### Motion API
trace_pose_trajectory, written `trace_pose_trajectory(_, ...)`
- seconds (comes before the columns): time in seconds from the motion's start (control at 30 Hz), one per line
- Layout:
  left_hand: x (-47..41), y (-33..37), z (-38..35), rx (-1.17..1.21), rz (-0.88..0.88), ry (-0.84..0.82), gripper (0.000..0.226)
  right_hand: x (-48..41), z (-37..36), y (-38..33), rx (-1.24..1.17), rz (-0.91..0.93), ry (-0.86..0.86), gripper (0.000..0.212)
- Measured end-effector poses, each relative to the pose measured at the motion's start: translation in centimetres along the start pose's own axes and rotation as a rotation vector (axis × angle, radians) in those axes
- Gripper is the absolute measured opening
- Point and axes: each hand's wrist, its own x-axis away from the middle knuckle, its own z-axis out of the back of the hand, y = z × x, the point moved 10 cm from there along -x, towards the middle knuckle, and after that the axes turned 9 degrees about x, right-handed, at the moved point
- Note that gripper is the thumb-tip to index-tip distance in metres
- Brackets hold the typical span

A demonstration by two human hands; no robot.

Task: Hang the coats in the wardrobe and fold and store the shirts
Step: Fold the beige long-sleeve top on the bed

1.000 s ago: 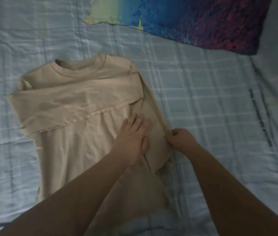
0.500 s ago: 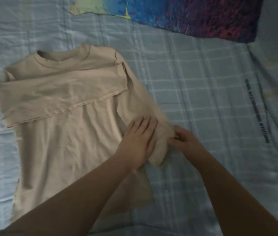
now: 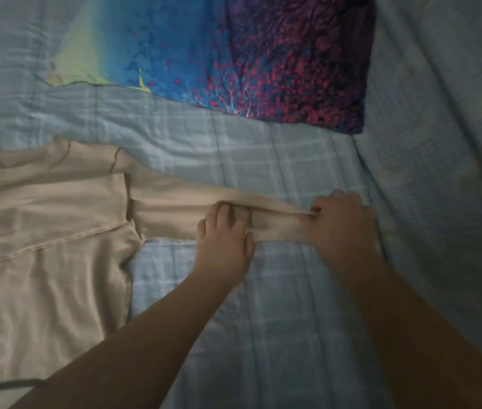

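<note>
A beige long-sleeved shirt (image 3: 42,246) lies flat on the bed, its body at the left and one sleeve folded across the chest. Its other sleeve (image 3: 174,211) stretches out to the right over the sheet. My left hand (image 3: 225,240) grips the sleeve near its middle, fingers curled into the fabric. My right hand (image 3: 343,228) pinches the cuff end and holds it taut. The shirt's left part runs out of view.
The bed is covered by a pale blue checked sheet (image 3: 278,305). A blue, purple and green patterned pillow (image 3: 233,54) lies at the far side. The sheet rises in a fold (image 3: 440,143) on the right. A dark cord (image 3: 3,386) shows at the bottom left.
The right sleeve, earlier lying folded down along the shirt's side, has been pulled out straight to the right. Both hands moved right with it, and the view shifted right.
</note>
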Motion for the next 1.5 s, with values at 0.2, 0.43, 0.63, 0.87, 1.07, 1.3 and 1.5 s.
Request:
trace_pose_trajectory(0.2,-3.7,0.9,-0.6,0.020,-0.067,0.040,0.040,-2.4,-4.5,3.1,-0.111,-0.132,-0.053,0.029)
trace_pose_trajectory(0.43,-8.2,1.0,-0.2,0.198,-0.057,0.047,0.047,-1.5,-4.7,6.0,-0.106,-0.188,-0.043,0.019)
trace_pose_trajectory(0.63,-12.5,-0.1,-1.1,0.155,0.018,-0.166,0.028,-1.0,-5.1,6.4,-0.344,-0.244,-0.116,0.014)
trace_pose_trajectory(0.87,-11.7,1.9,-0.6,0.228,-0.016,-0.171,0.020,4.7,-9.5,8.2,-1.192,-0.759,-0.273,0.029)
trace_pose_trajectory(1.07,-7.2,4.1,0.6,0.331,-0.097,-0.025,0.057,8.8,-12.6,5.6,-1.734,-0.973,-0.437,0.018)
trace_pose_trajectory(1.3,-1.6,6.3,-0.9,0.149,-0.399,0.058,0.045,7.3,-5.2,9.3,-0.894,-0.653,0.132,0.009)
trace_pose_trajectory(1.5,-1.2,6.5,-4.9,-0.112,-0.279,-0.130,0.060,7.6,-3.3,10.5,-0.637,-0.513,0.126,0.009)
